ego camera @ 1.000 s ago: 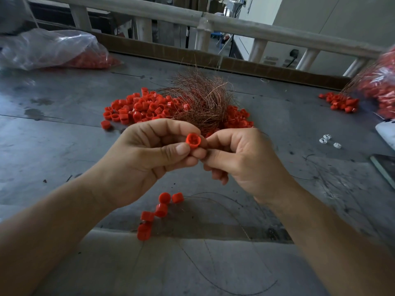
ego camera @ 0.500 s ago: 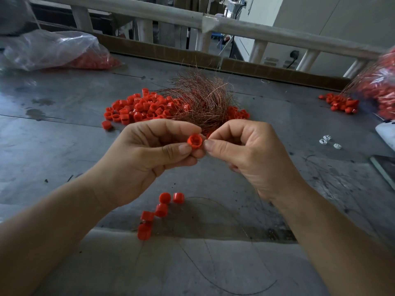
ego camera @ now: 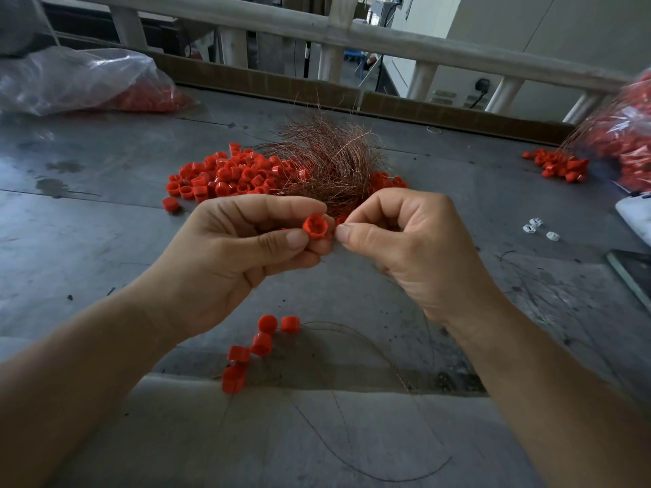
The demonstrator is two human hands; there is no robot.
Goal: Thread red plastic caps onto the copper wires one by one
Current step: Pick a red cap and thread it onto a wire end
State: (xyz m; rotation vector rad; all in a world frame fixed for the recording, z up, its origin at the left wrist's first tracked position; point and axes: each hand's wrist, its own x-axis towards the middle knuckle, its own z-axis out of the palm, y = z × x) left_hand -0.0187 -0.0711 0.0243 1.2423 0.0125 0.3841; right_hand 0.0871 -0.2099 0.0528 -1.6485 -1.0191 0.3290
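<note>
My left hand (ego camera: pixel 239 262) pinches a red plastic cap (ego camera: pixel 316 226) between thumb and fingers, its open side facing me. Just right of the cap, my right hand (ego camera: pixel 405 248) has its thumb and forefinger pinched together at the cap's edge; the thin copper wire between them is too fine to make out. A thin wire (ego camera: pixel 370 350) loops over the table below my hands, with several red caps (ego camera: pixel 260 343) strung along it. Behind my hands lie a tangled bundle of copper wires (ego camera: pixel 327 163) and a pile of loose red caps (ego camera: pixel 229 174).
A clear plastic bag with red caps (ego camera: pixel 88 82) lies at the far left. Another bag of caps (ego camera: pixel 630 135) sits at the far right, with spilled caps (ego camera: pixel 560 165) beside it. Small white parts (ego camera: pixel 535 227) lie at the right. A railing (ego camera: pixel 352 33) borders the grey table's (ego camera: pixel 88 241) far edge.
My right hand has shifted slightly right and up, its fingertips now pinched at the cap's right edge. The left hand keeps hold of the cap, turned a little.
</note>
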